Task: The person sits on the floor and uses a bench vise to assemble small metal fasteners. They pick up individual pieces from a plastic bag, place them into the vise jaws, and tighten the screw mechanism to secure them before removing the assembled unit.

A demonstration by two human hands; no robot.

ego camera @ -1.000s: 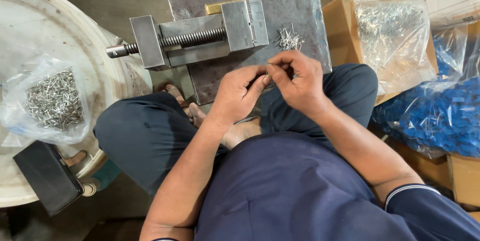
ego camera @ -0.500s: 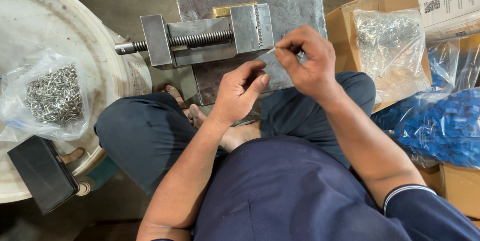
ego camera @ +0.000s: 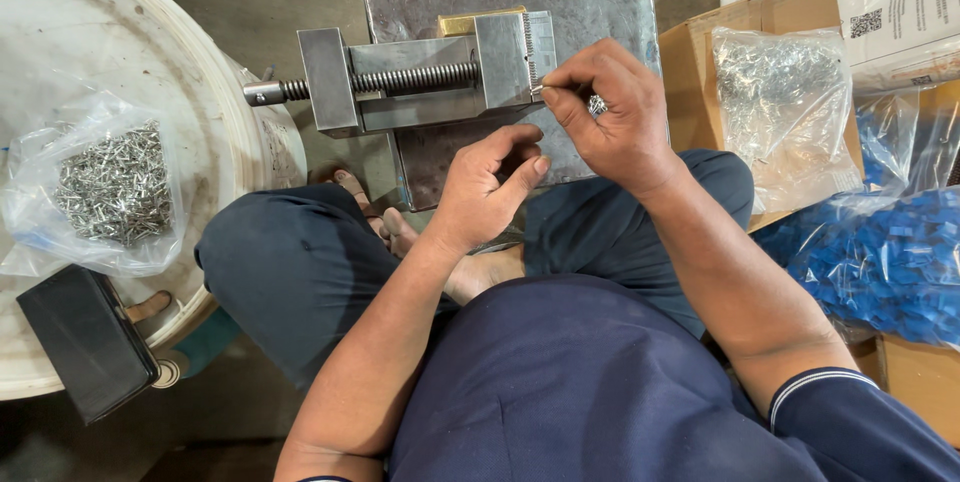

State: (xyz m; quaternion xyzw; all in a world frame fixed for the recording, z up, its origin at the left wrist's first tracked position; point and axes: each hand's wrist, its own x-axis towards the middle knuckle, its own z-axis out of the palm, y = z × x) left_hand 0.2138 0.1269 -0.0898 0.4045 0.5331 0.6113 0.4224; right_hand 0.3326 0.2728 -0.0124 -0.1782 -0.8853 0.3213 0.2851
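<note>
Right hand (ego camera: 615, 112) pinches thin metal pin (ego camera: 540, 90) beside steel vise (ego camera: 420, 82)

At nine o'clock a clear bag of metal pins (ego camera: 110, 187) lies on a white round tray (ego camera: 215, 122), a black box (ego camera: 85, 352) at eight, blue parts (ego camera: 880, 262) at three.

The person wears a dark blue shirt (ego camera: 570, 392) with short sleeves. The right sleeve (ego camera: 850, 412), at about 4 o'clock, has a thin white stripe near its edge. The trousers (ego camera: 290, 272) are dark blue too, a bit greyer than the shirt, and they cover both knees. Both arms are bare below the sleeves. The left hand (ego camera: 485, 187) and the right hand (ego camera: 610, 117) have no gloves. The feet (ego camera: 400, 232), near the middle, are bare, with toes showing.
</note>
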